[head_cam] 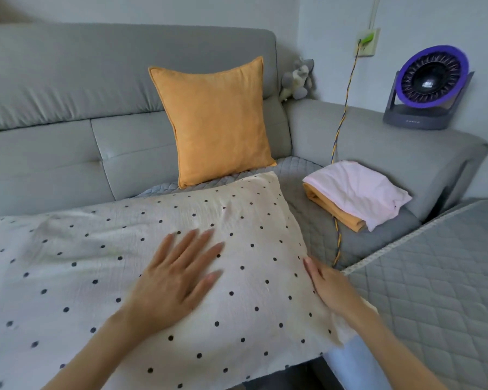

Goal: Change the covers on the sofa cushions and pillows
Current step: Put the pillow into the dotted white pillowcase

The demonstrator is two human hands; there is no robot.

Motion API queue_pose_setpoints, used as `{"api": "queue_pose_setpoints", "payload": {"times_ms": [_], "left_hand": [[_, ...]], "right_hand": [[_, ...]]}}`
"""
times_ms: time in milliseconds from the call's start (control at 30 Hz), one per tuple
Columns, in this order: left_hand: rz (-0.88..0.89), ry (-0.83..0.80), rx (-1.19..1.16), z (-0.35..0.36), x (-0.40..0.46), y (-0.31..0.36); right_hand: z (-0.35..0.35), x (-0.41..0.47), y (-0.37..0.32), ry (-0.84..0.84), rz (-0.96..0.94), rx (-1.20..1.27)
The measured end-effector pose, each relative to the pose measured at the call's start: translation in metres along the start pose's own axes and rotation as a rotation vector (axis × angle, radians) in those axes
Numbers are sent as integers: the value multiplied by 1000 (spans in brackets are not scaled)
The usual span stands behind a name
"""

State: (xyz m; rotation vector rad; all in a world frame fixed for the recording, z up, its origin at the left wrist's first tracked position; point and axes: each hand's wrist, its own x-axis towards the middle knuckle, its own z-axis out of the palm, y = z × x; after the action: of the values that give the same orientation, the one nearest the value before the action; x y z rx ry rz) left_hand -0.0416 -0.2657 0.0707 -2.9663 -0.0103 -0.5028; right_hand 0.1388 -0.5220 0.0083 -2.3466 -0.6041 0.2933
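One long pillow in a cream polka-dot cover (pixel 158 277) lies across the sofa seat (pixel 316 198), its near end overhanging the seat edge. The left hand (pixel 175 280) rests flat on top with fingers spread, gripping nothing. The right hand (pixel 330 285) lies straight-fingered along the pillow's right edge, its grip likewise empty as far as can be seen. Behind stands an orange throw pillow (pixel 214 122) against the backrest; to the right sits a folded pink-and-orange stack of covers (pixel 355 192), with a braided cable (pixel 337 232) running just beside it. With no real hold on the loose fabric, a pull could slide the whole pillow off the seat instead of freeing the cover. A sweep to the right could snag the cable or topple the stack.
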Motion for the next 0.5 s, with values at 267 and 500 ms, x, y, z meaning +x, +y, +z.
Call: {"api": "queue_pose_setpoints", "payload": {"times_ms": [267, 500], "left_hand": [[-520, 186, -104, -51, -61, -80], [-801, 68, -35, -21, -181, -108]], "right_hand": [[1, -2, -90, 390, -409, -122], [61, -12, -67, 342, -435, -311]]}}
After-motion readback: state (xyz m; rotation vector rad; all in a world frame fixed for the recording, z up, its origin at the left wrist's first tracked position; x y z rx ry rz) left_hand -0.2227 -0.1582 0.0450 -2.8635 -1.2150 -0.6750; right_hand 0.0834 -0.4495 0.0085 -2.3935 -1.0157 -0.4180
